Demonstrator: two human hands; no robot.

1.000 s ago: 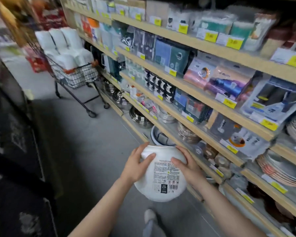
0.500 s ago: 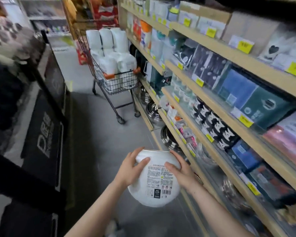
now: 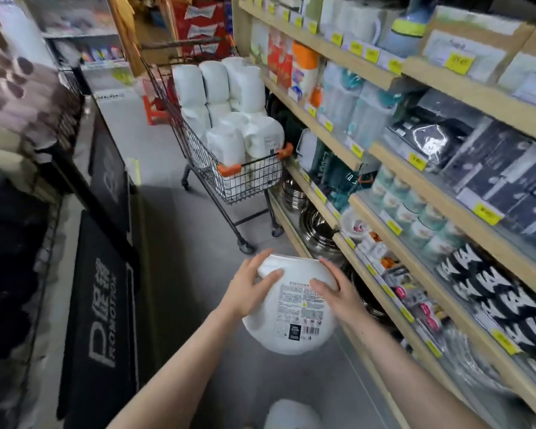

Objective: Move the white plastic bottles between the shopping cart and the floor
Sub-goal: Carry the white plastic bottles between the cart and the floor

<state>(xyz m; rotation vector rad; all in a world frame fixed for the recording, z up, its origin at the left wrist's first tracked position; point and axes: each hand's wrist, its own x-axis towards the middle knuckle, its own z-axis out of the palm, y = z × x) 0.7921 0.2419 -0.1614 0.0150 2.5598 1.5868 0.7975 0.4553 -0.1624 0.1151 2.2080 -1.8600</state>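
Both hands, left hand and right hand, clasp white bottle; shopping cart ahead, stacked full; another bottle below on floor.

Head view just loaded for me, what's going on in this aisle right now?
A person holds one white bottle in front of them, left hand and right hand gripping its sides, label facing up. Ahead, beside the shelves, the shopping cart is piled with more white bottles. Another white object shows at the bottom edge, too cut off to identify.
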